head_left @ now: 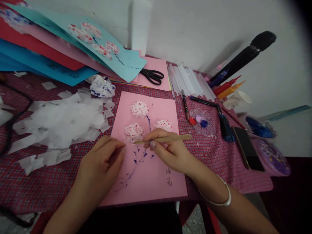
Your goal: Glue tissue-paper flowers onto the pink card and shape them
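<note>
One stick (179, 138) is pinched in your right hand (174, 156), flower (134, 131) at ten o'clock; can't tell if your left hand (100, 160) grips

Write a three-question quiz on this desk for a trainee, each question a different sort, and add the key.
1. What does the person's right hand hold?
2. How many red-speckled flower heads show on the pink sheet beneath the hands?
3. True or false: the phone lies to the right of that sheet.

Key:
1. A flat tan stick.
2. Three.
3. True.
</note>
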`<state>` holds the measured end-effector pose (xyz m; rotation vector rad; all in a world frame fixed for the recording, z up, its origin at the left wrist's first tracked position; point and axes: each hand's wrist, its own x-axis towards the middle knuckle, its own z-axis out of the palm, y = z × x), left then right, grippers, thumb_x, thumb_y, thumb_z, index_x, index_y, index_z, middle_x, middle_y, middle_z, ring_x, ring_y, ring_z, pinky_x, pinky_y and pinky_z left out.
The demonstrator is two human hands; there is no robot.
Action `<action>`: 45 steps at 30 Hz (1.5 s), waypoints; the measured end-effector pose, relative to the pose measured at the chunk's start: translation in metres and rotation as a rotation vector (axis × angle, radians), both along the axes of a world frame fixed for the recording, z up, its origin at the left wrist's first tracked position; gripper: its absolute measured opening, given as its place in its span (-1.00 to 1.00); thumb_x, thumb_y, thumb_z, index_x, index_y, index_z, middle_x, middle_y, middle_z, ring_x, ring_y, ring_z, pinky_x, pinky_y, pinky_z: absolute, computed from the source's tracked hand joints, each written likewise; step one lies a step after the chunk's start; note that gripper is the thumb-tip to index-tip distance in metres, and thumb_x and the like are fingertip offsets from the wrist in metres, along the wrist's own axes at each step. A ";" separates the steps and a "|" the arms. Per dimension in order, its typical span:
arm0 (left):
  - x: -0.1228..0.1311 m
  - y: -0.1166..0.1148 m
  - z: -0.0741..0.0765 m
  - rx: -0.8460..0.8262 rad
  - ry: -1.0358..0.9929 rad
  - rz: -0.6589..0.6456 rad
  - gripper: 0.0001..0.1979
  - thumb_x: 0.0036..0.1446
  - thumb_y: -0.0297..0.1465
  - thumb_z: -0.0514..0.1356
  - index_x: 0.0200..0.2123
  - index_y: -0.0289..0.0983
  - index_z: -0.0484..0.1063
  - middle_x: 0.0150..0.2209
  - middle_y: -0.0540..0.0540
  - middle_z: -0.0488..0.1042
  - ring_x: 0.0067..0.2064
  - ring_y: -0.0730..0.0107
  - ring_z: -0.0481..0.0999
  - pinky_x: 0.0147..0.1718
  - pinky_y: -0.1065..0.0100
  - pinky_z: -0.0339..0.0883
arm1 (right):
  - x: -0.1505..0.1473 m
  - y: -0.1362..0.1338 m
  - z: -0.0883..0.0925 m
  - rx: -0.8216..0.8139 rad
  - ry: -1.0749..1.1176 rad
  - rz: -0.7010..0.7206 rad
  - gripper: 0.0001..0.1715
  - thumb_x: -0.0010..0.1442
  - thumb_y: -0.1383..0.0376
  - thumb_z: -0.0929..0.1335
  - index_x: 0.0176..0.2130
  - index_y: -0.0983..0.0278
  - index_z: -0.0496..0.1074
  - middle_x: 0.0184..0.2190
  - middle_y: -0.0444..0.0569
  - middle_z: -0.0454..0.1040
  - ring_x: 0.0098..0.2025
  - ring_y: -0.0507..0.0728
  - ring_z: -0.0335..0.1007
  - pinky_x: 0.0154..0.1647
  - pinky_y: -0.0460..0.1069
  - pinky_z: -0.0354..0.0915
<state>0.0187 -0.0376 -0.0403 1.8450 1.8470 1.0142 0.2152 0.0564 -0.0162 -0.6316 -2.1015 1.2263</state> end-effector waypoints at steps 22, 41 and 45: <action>0.002 0.001 0.001 0.107 0.143 -0.161 -0.83 0.24 -0.49 0.10 -0.21 -0.25 0.50 -0.28 -0.02 0.33 -0.25 0.48 0.38 -0.28 0.43 0.30 | 0.003 0.001 0.002 0.048 -0.002 -0.008 -0.83 0.28 0.45 0.25 -0.20 0.30 0.42 -0.32 -0.07 0.47 -0.33 -0.02 0.39 -0.35 -0.11 0.32; 0.002 -0.004 0.003 0.058 0.114 -0.080 -0.87 0.25 -0.44 0.10 -0.25 -0.26 0.46 -0.23 -0.02 0.39 -0.20 0.48 0.41 -0.17 0.43 0.29 | 0.001 -0.008 -0.009 0.302 -0.063 0.022 -0.76 0.27 0.50 0.24 -0.13 0.26 0.39 -0.30 -0.03 0.53 -0.23 0.06 0.43 -0.17 0.02 0.35; 0.003 -0.003 0.000 0.082 0.107 -0.092 -0.88 0.24 -0.45 0.11 -0.28 -0.29 0.46 -0.27 -0.03 0.37 -0.23 0.49 0.40 -0.19 0.43 0.29 | 0.002 -0.009 -0.011 0.124 -0.003 -0.034 -0.77 0.28 0.48 0.24 -0.14 0.25 0.40 -0.32 -0.06 0.49 -0.25 0.05 0.42 -0.22 0.00 0.37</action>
